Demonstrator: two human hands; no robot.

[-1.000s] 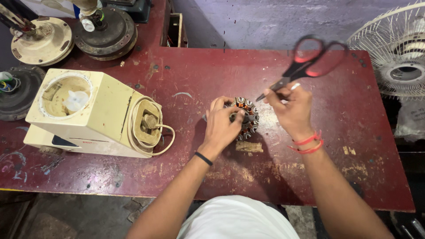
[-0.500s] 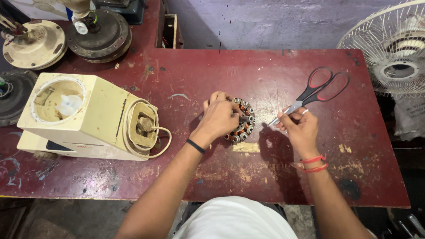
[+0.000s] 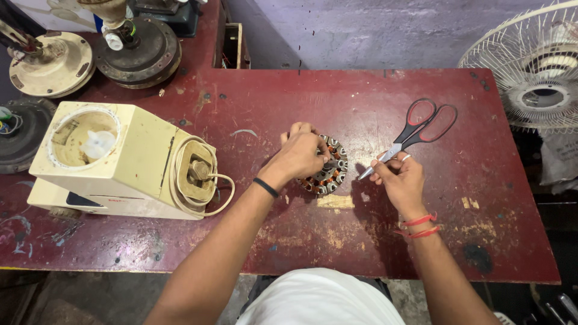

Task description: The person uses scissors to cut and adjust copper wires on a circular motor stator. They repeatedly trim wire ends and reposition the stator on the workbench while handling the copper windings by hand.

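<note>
A round motor stator [image 3: 331, 171] with copper windings lies on the dark red table [image 3: 337, 96]. My left hand [image 3: 299, 155] rests on top of it, fingers curled over its left and upper side, gripping it. My right hand [image 3: 398, 179], with red bands at the wrist, sits just right of the stator. It grips a pair of scissors [image 3: 417, 128] by the blades; the red-and-black handles point away to the upper right, and the closed tip points toward the stator.
A cream appliance base [image 3: 120, 157] with its cord wound around it lies on its side at the left. Round fan motors [image 3: 51, 60] [image 3: 139, 48] sit at the back left. A white caged fan [image 3: 536, 78] stands beyond the table's right edge.
My right hand has come down and to the right with the scissors, from above the stator to table level beside it. My left hand has stayed on the stator.
</note>
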